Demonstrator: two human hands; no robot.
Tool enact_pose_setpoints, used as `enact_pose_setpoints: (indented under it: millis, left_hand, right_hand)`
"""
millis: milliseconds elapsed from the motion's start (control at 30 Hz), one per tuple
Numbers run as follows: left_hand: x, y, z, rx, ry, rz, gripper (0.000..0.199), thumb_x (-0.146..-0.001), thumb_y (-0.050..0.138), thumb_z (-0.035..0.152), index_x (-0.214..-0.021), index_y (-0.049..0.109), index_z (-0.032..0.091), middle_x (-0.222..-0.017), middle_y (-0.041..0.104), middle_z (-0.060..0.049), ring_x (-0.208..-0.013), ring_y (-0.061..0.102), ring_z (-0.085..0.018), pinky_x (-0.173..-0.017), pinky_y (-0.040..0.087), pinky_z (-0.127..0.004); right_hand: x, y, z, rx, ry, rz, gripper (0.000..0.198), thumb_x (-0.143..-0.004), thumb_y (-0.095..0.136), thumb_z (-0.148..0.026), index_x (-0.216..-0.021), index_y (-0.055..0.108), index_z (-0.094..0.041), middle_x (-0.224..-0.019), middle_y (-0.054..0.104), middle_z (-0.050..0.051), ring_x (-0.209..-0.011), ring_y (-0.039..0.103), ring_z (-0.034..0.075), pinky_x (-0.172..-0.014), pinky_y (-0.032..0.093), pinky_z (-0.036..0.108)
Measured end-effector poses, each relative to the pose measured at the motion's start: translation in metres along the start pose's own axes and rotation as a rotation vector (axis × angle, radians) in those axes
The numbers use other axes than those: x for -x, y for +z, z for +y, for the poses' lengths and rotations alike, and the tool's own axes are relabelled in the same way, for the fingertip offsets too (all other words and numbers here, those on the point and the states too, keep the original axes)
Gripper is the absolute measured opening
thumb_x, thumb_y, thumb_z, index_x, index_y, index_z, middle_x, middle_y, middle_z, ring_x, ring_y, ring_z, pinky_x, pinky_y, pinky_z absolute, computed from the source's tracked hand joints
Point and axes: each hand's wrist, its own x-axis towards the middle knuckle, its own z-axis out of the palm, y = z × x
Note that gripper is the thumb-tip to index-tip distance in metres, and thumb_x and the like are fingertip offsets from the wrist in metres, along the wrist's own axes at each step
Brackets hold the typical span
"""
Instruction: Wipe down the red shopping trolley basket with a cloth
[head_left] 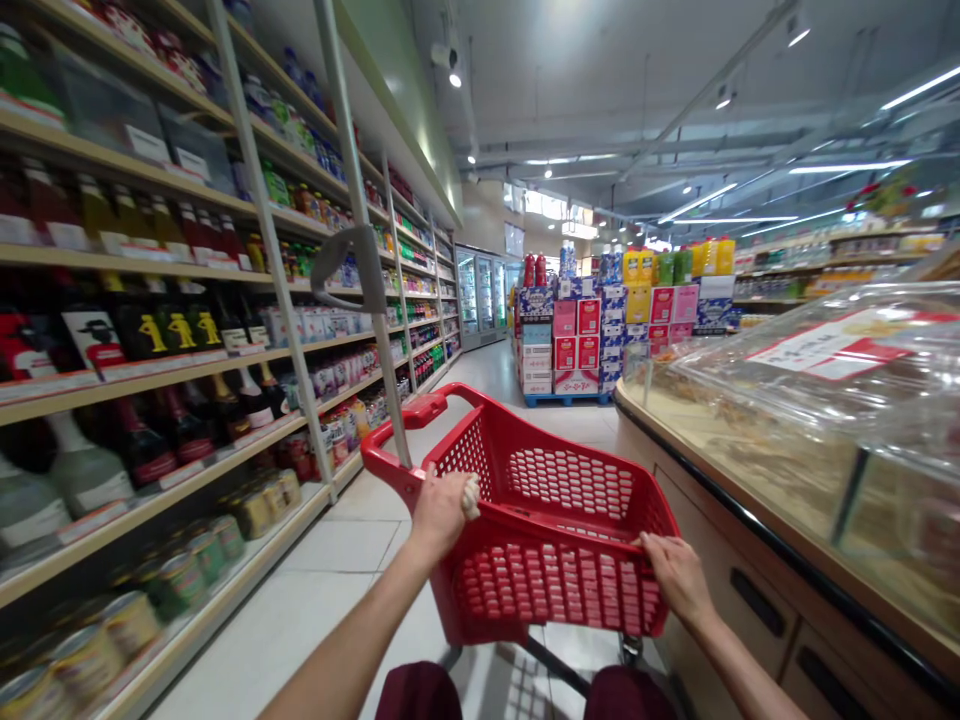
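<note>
In front of me is a red plastic shopping cart (555,570) with perforated basket walls, turned sideways to my body. My left hand (442,515) is closed on its near rim, close to the handle (386,440). A small pale, lumpy patch shows at those fingers; I cannot make out what it is. At the rim's right end, my right hand (679,575) is closed with the fingers curled over the edge. A metal pole (367,225) with a grey loop (349,270) rises beside the handle. Inside the visible part of the basket I see no goods.
Shelves (150,265) of bottles and cans run along the left. A counter (750,560) with clear plastic covers (847,340) stands close on the right. Ahead, stacked drink cartons (577,340) rest on a blue pallet (566,399). Glass-door fridges (480,285) stand farther back.
</note>
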Motion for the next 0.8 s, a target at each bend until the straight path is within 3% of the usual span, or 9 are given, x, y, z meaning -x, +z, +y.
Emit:
enact_pose_setpoints:
  millis: [67,167,267,333,467,600,633,700,800]
  left_hand:
    - [0.004,0.017,0.026,0.064,0.048,-0.056,0.026,-0.072,0.043,0.014,-0.090,0.059,0.022,-0.089,0.066,-0.001,-0.084,0.059,-0.015,-0.104,0.017,-0.045]
    - [0.009,0.041,0.064,0.322,-0.081,-0.079,0.030,-0.068,0.045,0.010,-0.091,0.059,0.021,-0.091,0.066,-0.002,-0.087,0.058,-0.015,-0.102,0.021,-0.042]
    - [0.017,0.055,0.090,0.452,-0.215,-0.038,0.040,-0.071,0.039,0.008,-0.105,0.053,0.021,-0.104,0.062,-0.004,-0.095,0.055,-0.014,-0.093,0.036,-0.034]
    - [0.027,0.059,0.102,0.550,-0.200,-0.026,0.044,-0.074,0.037,0.011,-0.116,0.045,0.021,-0.112,0.058,-0.005,-0.101,0.053,-0.014,-0.089,0.040,-0.030]
    - [0.049,0.057,0.106,0.652,-0.005,-0.116,0.051,-0.077,0.034,0.015,-0.127,0.031,0.019,-0.123,0.050,-0.007,-0.111,0.046,-0.014,-0.094,0.038,-0.031]
    - [0.040,0.034,0.061,0.294,0.255,-0.153,0.060,-0.071,0.039,0.012,-0.130,0.026,0.018,-0.131,0.041,-0.008,-0.121,0.034,-0.018,-0.103,0.022,-0.043]
    - [0.033,0.027,0.043,0.162,0.245,-0.095,0.056,-0.073,0.038,0.012,-0.128,0.030,0.018,-0.131,0.041,-0.008,-0.123,0.032,-0.020,-0.104,0.016,-0.047]
    - [0.017,0.013,0.008,-0.090,0.075,0.058,0.044,-0.076,0.039,0.017,-0.120,0.042,0.018,-0.124,0.048,-0.011,-0.121,0.033,-0.025,-0.100,0.012,-0.056]
    - [0.000,0.002,-0.025,-0.301,0.082,0.045,0.027,-0.077,0.044,0.026,-0.100,0.056,0.018,-0.109,0.058,-0.011,-0.109,0.044,-0.027,-0.098,0.017,-0.054]
  right_hand:
    - [0.001,0.002,-0.008,0.028,-0.007,0.071,0.047,-0.080,0.029,-0.045,-0.055,0.060,-0.020,-0.065,0.066,0.005,-0.067,0.060,0.020,-0.075,0.039,0.037]
    - [0.011,0.009,-0.042,-0.043,-0.052,0.227,0.036,-0.077,0.039,-0.043,-0.078,0.065,-0.020,-0.092,0.065,0.008,-0.091,0.056,0.024,-0.084,0.037,0.043]
    - [0.025,0.028,-0.095,-0.377,-0.022,0.127,0.035,-0.081,0.039,-0.038,-0.104,0.057,-0.018,-0.109,0.058,0.009,-0.104,0.051,0.020,-0.090,0.038,0.037]
    - [0.031,0.045,-0.130,-0.593,0.041,0.023,0.042,-0.081,0.041,-0.038,-0.117,0.047,-0.018,-0.120,0.051,0.009,-0.112,0.045,0.019,-0.094,0.037,0.035]
    - [0.026,0.066,-0.167,-0.868,0.187,0.100,0.057,-0.078,0.048,-0.038,-0.128,0.030,-0.017,-0.124,0.047,0.011,-0.108,0.049,0.020,-0.091,0.040,0.035]
    - [0.018,0.044,-0.147,-0.774,0.116,0.130,0.040,-0.078,0.048,-0.029,-0.116,0.045,-0.018,-0.109,0.058,0.009,-0.095,0.056,0.020,-0.084,0.045,0.036]
    - [0.018,0.032,-0.133,-0.667,0.069,0.159,0.036,-0.078,0.047,-0.027,-0.113,0.048,-0.018,-0.109,0.058,0.009,-0.097,0.055,0.020,-0.086,0.043,0.037]
    - [0.019,0.006,-0.096,-0.394,-0.007,0.275,0.033,-0.076,0.046,-0.024,-0.108,0.052,-0.019,-0.114,0.054,0.009,-0.106,0.049,0.022,-0.093,0.037,0.040]
    - [0.023,-0.015,-0.038,-0.023,0.008,0.362,0.034,-0.072,0.044,-0.022,-0.103,0.055,-0.017,-0.117,0.051,0.011,-0.112,0.042,0.026,-0.096,0.031,0.047]
